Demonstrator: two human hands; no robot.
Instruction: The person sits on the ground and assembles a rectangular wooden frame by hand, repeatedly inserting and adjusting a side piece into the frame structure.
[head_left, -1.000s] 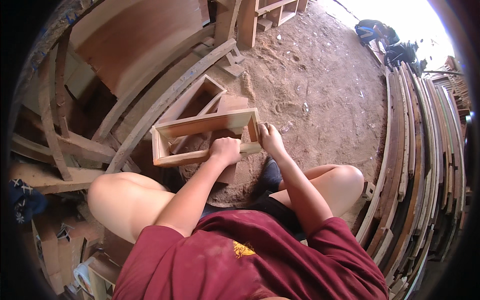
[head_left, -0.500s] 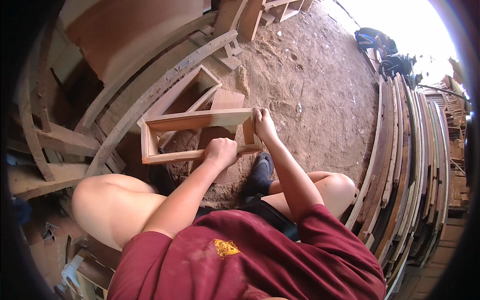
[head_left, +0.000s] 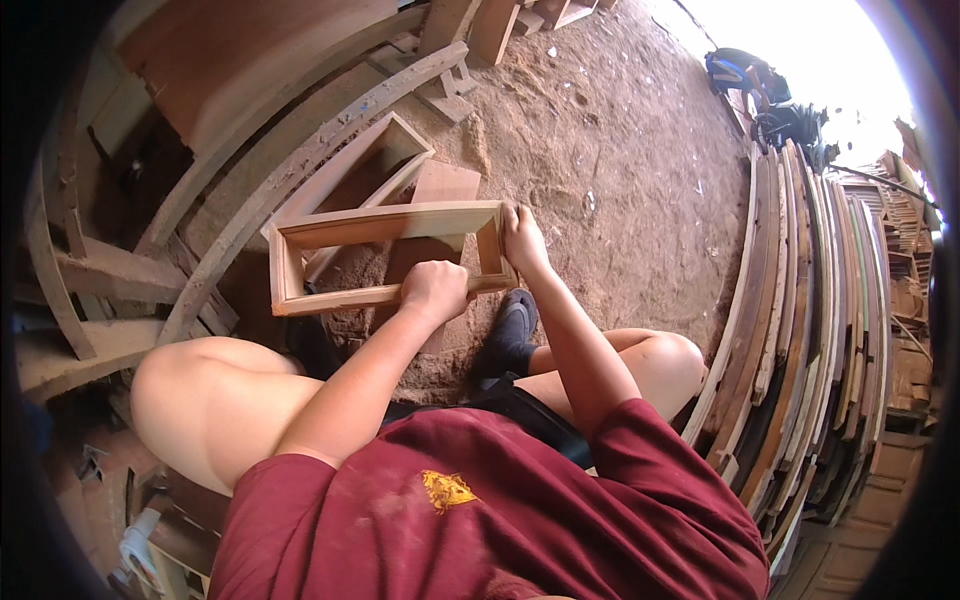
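Stretching left to right in front of the person, a rectangular wooden frame point(head_left: 338, 300) is held in both hands. The left hand point(head_left: 436, 290) clasps its near rail, knuckles up, toward the right end; the right hand point(head_left: 524, 242) grips that short end at the far corner. Whether the frame also rests on anything below cannot be told. Just beyond its far rail, partly hidden by it, are a second frame point(head_left: 335, 178) and a flat board point(head_left: 446, 182). A dark shoe point(head_left: 512, 328) stands near the right end, on a dusty brown floor point(head_left: 620, 220). Farther left runs a long timber point(head_left: 318, 150); well to the right lies a stack of planks point(head_left: 775, 330).
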